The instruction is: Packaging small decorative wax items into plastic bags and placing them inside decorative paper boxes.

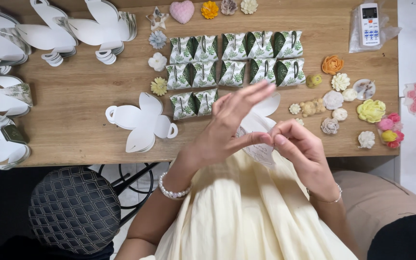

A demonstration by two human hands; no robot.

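Note:
My left hand (227, 127) and my right hand (299, 149) meet over the table's front edge, both pinching a white die-cut paper box blank (258, 127) held between them. My left thumb and forefinger press one flap while the other fingers fan upward. My right fingers curl around the blank's right side. Behind my hands stand rows of folded leaf-print gift boxes (234, 60). A flat unfolded white blank (140, 120) lies to the left on the wooden table (83, 91).
Stacks of unfolded blanks (54, 33) cover the table's left side. Flower-shaped and heart-shaped soaps (352, 103) lie at the right and along the back. A white remote in plastic (369, 24) is at the back right. A round stool (73, 209) stands below left.

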